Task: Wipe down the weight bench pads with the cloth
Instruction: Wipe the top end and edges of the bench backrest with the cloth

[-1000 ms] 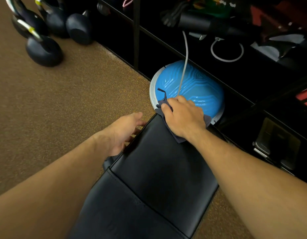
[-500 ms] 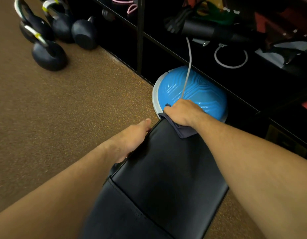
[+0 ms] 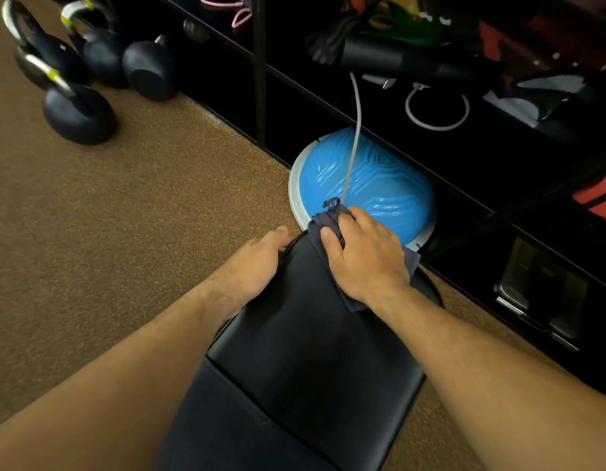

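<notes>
The soft, dark blue cloth (image 3: 321,220) lies crumpled on the far end of the worktop's smooth black vinyl far pad (image 3: 315,334). The right hand (image 3: 366,256) presses it flat and pinches a bunched fold with the thumb. The left hand (image 3: 252,266) grips the pad's left edge, fingers curled under. A stitched seam divides it from the near pad (image 3: 227,430). Just beyond, a ribbed blue dome (image 3: 390,185) sits under the black shelf (image 3: 259,79). Round kettlebells (image 3: 79,113) stand on the speckled brown floor (image 3: 142,215).
</notes>
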`<state>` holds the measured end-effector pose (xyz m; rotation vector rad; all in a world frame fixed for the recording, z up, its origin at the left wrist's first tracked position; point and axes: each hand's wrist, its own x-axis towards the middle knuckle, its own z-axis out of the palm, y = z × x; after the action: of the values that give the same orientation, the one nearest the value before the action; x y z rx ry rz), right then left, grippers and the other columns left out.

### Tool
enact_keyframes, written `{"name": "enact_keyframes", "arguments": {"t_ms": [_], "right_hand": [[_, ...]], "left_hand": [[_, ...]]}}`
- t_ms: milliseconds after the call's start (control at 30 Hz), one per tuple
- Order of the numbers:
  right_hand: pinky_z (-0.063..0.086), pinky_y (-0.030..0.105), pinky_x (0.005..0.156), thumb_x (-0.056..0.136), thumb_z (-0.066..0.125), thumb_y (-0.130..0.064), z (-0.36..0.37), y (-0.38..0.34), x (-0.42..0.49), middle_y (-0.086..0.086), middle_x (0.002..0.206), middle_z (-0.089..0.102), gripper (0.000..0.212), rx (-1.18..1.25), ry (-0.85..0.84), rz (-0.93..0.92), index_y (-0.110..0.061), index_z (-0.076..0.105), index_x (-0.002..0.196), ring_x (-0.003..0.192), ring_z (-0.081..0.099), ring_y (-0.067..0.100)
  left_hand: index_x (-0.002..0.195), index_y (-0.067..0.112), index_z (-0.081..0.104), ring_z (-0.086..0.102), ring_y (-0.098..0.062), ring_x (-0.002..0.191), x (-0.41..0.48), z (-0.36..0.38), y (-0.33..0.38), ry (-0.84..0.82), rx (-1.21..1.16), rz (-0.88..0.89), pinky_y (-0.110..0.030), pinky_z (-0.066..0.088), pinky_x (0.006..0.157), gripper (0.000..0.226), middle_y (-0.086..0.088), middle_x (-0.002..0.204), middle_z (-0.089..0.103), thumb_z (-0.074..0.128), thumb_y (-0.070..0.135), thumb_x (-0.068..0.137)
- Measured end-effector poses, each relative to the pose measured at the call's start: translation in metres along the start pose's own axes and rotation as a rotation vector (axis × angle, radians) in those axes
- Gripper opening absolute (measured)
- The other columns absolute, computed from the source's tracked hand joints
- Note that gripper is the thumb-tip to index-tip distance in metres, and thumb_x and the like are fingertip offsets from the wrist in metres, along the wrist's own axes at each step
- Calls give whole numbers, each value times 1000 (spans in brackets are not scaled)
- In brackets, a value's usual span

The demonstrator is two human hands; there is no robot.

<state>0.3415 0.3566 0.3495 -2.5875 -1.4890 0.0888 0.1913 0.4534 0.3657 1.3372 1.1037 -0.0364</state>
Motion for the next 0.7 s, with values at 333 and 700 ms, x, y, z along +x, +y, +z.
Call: {"name": "enact_keyframes", "arguments": {"t_ms": [333,700], "right_hand": [[45,39,76,84,40,-52,-2,13,65,11,107,64,47,221,-332,307,-12,61,95,92,57,31],[32,35,70,98,30,-58,-17,25,-16,1,115,57,43,54,-29,100,-21,51,109,100,57,28]], "left_hand": [[126,34,60,48,-7,110,7,-2,-5,-22,32,-33,-30,27,98,51,14,119,56,31,61,94],[118,31,67,57,-18,114,-4,5,-3,46,127,-48,-47,34,108,76,6,122,64,27,74,69]]}}
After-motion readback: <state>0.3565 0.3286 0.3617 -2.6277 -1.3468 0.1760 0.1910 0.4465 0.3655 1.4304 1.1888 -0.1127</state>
